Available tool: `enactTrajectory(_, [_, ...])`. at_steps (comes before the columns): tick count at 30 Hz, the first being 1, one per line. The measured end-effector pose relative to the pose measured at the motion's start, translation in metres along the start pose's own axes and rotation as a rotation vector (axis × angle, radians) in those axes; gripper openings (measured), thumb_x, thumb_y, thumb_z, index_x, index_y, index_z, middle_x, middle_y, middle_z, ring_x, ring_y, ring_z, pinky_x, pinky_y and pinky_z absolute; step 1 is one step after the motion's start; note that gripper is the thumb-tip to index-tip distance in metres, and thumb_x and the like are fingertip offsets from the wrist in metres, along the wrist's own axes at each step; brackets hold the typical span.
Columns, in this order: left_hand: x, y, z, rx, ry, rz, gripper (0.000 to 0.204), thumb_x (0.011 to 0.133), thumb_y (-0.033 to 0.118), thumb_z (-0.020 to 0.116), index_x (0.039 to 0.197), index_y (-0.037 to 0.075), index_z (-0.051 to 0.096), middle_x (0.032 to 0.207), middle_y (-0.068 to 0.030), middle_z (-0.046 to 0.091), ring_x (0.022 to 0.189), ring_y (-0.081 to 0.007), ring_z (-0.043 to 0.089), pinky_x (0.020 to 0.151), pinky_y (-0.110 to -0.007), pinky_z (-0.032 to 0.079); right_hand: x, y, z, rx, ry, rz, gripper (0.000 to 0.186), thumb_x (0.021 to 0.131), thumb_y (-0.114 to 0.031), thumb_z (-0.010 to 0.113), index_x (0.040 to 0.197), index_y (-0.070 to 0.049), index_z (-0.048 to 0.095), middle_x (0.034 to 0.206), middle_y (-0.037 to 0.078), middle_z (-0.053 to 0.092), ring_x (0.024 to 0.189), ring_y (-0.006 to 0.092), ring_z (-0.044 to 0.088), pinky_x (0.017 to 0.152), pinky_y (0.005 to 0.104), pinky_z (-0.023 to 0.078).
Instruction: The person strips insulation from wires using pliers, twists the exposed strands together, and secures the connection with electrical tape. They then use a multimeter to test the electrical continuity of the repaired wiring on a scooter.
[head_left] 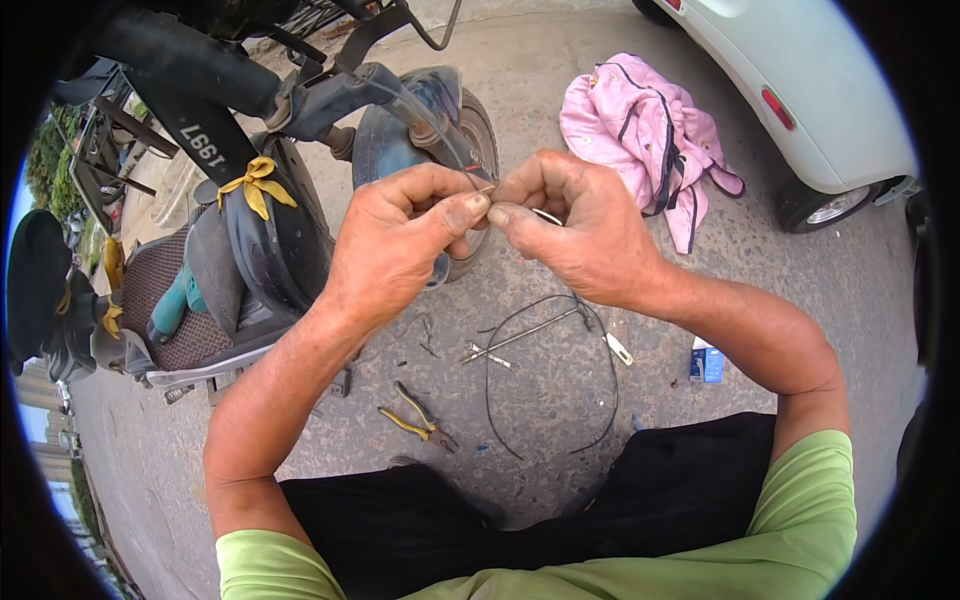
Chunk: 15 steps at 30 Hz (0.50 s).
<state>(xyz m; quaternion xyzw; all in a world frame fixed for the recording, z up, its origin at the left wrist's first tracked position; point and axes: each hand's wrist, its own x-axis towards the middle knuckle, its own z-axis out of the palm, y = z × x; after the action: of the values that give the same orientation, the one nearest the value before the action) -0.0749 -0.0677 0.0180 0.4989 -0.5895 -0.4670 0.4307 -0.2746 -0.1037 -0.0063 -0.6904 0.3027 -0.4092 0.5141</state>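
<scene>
My left hand [395, 230] and my right hand [585, 225] meet at the fingertips in front of the scooter's front wheel [478, 125]. Both are closed in a pinch, thumbs against forefingers, on a thin wire [487, 189] whose ends are mostly hidden by the fingers. A pale curved edge [547, 216] shows under my right fingers; its kind is unclear. Below them on the ground lie a black cable [488, 385] bent in a loop, a thin metal rod [530, 332] and pliers [425, 425] with yellow and black handles.
The scooter, with a teal power tool [175, 305] on its footboard [205, 355], stands at left. A pink cloth [640, 130] lies at the back right, near a white car [780, 80]. A small blue box [706, 362] and a white flat piece [619, 349] are on the concrete.
</scene>
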Motion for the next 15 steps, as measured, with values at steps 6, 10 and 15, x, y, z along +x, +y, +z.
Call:
enactTrajectory(6, [0.003, -0.005, -0.004, -0.287, -0.049, -0.075, 0.022, 0.094, 0.017, 0.069, 0.107, -0.001, 0.069, 0.083, -0.0016, 0.065, 0.069, -0.0083, 0.056, 0.064, -0.022, 0.046, 0.0, -0.006, 0.001, 0.045, -0.022, 0.063, 0.023, 0.087, -0.016, 0.07, 0.091, 0.005, 0.064, 0.073, 0.007, 0.065, 0.066, 0.0083, 0.059, 0.058, 0.0261, 0.049])
enactTrajectory(10, [0.004, -0.004, -0.006, -0.398, -0.097, -0.122, 0.024, 0.093, 0.016, 0.069, 0.108, -0.002, 0.067, 0.089, -0.0061, 0.067, 0.073, -0.0123, 0.057, 0.069, -0.025, 0.047, -0.001, -0.009, 0.0, 0.106, -0.037, 0.11, 0.024, 0.089, -0.018, 0.069, 0.092, 0.005, 0.064, 0.072, 0.005, 0.064, 0.062, 0.0073, 0.056, 0.054, 0.0253, 0.046])
enactTrajectory(15, [0.004, -0.003, -0.007, -0.451, -0.121, -0.144, 0.02, 0.092, 0.016, 0.069, 0.103, -0.001, 0.068, 0.087, -0.0061, 0.066, 0.073, -0.0128, 0.057, 0.069, -0.026, 0.047, -0.002, -0.013, 0.001, 0.163, -0.018, 0.177, 0.023, 0.09, -0.02, 0.069, 0.091, 0.003, 0.063, 0.072, 0.004, 0.064, 0.059, 0.0074, 0.056, 0.053, 0.0246, 0.045])
